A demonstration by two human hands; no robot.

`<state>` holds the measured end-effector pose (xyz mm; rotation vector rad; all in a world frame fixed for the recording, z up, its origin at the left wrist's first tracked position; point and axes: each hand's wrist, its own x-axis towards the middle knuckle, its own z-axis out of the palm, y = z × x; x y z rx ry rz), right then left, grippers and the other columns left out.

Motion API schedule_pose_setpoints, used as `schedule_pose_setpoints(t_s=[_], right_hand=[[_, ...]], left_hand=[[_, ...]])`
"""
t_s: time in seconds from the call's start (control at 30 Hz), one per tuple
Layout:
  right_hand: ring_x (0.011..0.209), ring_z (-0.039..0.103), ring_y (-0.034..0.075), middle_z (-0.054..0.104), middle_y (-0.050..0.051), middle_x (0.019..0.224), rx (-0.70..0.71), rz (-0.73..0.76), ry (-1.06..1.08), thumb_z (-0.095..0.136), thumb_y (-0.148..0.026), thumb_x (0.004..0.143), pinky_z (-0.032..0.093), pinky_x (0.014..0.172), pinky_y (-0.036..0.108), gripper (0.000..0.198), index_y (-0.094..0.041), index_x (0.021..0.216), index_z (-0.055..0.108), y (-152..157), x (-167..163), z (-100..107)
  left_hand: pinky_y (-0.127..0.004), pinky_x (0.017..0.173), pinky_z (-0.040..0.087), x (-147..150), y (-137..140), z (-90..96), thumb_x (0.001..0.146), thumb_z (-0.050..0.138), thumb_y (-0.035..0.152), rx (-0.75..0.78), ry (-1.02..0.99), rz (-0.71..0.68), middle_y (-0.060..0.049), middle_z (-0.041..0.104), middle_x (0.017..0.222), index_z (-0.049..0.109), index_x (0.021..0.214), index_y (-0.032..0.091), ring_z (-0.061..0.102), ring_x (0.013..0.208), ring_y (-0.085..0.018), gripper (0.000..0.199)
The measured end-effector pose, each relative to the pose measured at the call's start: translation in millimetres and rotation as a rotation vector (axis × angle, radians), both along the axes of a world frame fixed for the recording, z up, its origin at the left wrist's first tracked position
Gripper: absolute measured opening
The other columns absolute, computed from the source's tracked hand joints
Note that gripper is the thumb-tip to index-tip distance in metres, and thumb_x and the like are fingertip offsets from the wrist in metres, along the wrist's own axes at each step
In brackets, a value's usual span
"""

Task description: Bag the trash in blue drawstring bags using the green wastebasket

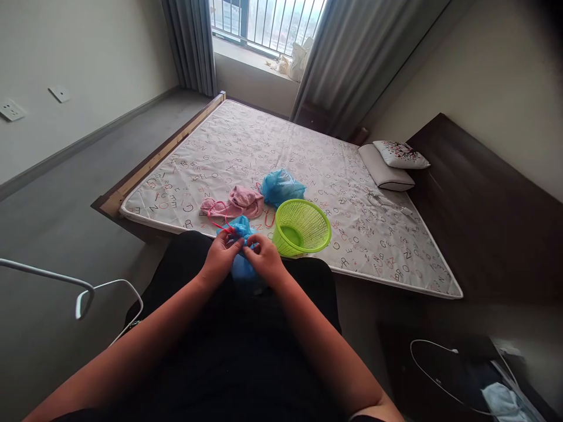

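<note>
Left hand [222, 256] and right hand [264, 256] pinch a blue bag [246, 275]

The fingers of both are drawn in narrow, thumbs nearly meeting, on the gathered neck of the blue bag, which hangs over the lap [314, 284] just short of the bed. A red cord [220, 226] runs from the left fingers toward a pink cloth [247, 202] – it could snag there if pulled sideways. Tugging hard, I'd judge, could tear the thin plastic; a loosened pinch could drop the bag. The green basket [315, 221] stands close beside the right hand, at the near edge of the mattress [373, 240]; a stray elbow might tip it. A second bag [282, 187] sits just behind it, crowding that side. Open room lies farther across the mattress – toward the window [285, 26] and the pillows [387, 167].
</note>
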<state>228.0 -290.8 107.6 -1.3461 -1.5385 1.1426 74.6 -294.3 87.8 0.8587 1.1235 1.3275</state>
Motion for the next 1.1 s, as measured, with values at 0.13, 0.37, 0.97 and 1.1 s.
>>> schedule_pose_setpoints(t_s=[0.13,0.37,0.97,1.1], right_hand=[[0.063,0.059,0.016,0.065,-0.003,0.072,-0.177,-0.036,0.137,0.067,-0.053,0.091,0.045,0.06,0.028,0.031,-0.023,0.099,0.064,8.1,6.9,-5.9],[0.075,0.065,0.018,0.072,0.002,0.086,0.07,-0.051,-0.064,0.07,-0.043,0.091,0.054,0.074,0.032,0.02,-0.023,0.087,0.069,14.3,34.6,6.2],[0.06,0.077,0.02,0.044,-0.013,0.061,0.151,-0.794,0.482,0.051,-0.04,0.103,0.064,0.06,0.032,0.015,-0.028,0.105,0.043,30.5,87.8,39.7],[0.088,0.081,0.02,0.065,-0.004,0.077,0.313,-0.715,0.387,0.05,-0.034,0.102,0.065,0.093,0.043,0.011,-0.027,0.11,0.045,25.4,80.4,37.3]], left_hand=[[-0.047,0.102,0.058,-0.1,-0.6,-0.7,0.067,0.098,0.046,-0.015,0.009,-0.006,-0.009,0.078,0.107,0.066,0.122,0.018,0.076,0.107,-0.031,0.069],[-0.041,0.089,0.062,-3.0,-3.7,16.4,0.058,0.103,0.046,-0.042,0.056,-0.027,-0.004,0.08,0.09,0.069,0.12,0.019,0.079,0.089,-0.027,0.076],[-0.034,0.075,0.052,-87.3,35.3,-8.1,0.066,0.086,0.072,-0.004,0.73,-0.382,-0.007,0.076,0.081,0.081,0.09,0.02,0.068,0.078,-0.025,0.058],[-0.029,0.071,0.052,-95.7,40.3,12.6,0.06,0.09,0.078,-0.065,0.427,-0.219,-0.007,0.078,0.086,0.081,0.091,0.018,0.068,0.078,-0.022,0.068]])
